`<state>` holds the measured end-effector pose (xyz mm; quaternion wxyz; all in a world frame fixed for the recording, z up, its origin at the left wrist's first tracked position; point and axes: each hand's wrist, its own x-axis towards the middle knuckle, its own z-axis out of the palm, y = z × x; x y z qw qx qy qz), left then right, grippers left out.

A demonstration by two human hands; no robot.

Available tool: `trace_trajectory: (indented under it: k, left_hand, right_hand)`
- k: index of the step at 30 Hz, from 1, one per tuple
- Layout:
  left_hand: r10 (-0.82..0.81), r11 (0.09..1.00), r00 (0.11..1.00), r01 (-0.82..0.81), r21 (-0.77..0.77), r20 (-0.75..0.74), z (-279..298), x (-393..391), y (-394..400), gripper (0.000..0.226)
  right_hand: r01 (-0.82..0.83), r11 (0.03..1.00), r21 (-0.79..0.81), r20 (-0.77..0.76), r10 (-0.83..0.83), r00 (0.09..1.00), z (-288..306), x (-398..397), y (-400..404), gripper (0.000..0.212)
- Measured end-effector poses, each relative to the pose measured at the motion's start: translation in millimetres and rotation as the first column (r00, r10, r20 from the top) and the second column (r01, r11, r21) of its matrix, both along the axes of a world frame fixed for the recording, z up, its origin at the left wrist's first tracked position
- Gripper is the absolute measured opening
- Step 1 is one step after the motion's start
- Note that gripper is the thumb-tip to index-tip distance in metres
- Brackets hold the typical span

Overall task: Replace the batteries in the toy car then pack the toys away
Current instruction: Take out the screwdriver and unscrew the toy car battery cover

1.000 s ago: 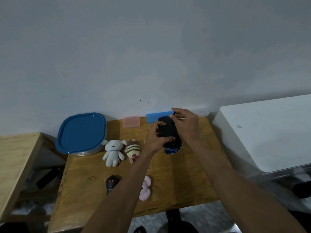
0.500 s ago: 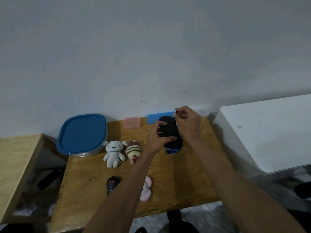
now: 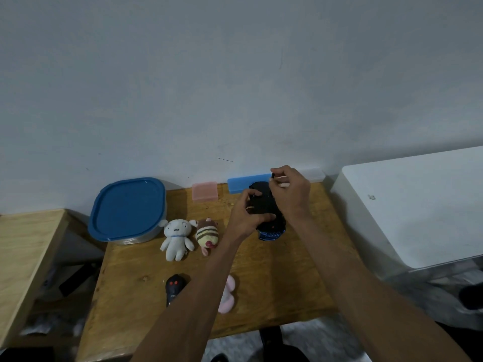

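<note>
from the head camera, the toy car (image 3: 270, 218) is held up over the back right part of the wooden table (image 3: 261, 267), near the far edge. it is turned belly up, most likely so the person can get at the place where the batteries go. the left hand (image 3: 248, 218) wraps around the car's side, fingers curled on it, to keep it from wobbling. the right hand (image 3: 288, 190) is at the car's far end, with thumb and finger pinched on a small dark bit (image 3: 272, 175). i cannot tell if it is a screw, a cover piece or a tool.

the other toys wait on the table: a white plush (image 3: 176, 237) and a striped plush (image 3: 207, 235) sit side by side near the middle, and a black remote (image 3: 174, 287) and a pink plush (image 3: 228, 296) lie close to the front edge. a box with a blue lid (image 3: 128, 207) sits at the back left corner, likely for packing up later. a pink case (image 3: 205, 191) and a blue case (image 3: 239, 184) lean at the back edge by the wall.

a moment ago the right hand sat lower on the car. now its pinch is lifted a bit higher, as if pulling the small bit away. the left hand has stayed put.
</note>
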<state>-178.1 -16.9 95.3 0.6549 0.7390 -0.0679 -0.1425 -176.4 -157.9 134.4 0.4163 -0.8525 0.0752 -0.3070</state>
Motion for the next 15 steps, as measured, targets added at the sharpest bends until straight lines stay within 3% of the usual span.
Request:
trace_trajectory:
  k: [15]
  left_hand:
    - [0.011,1.000,1.000,-0.012,-0.006,-0.027,1.6,0.4,-5.5,0.060]
  right_hand:
    - [-0.030,0.999,-0.037,0.033,0.031,0.999,4.0,0.2,2.4,0.025]
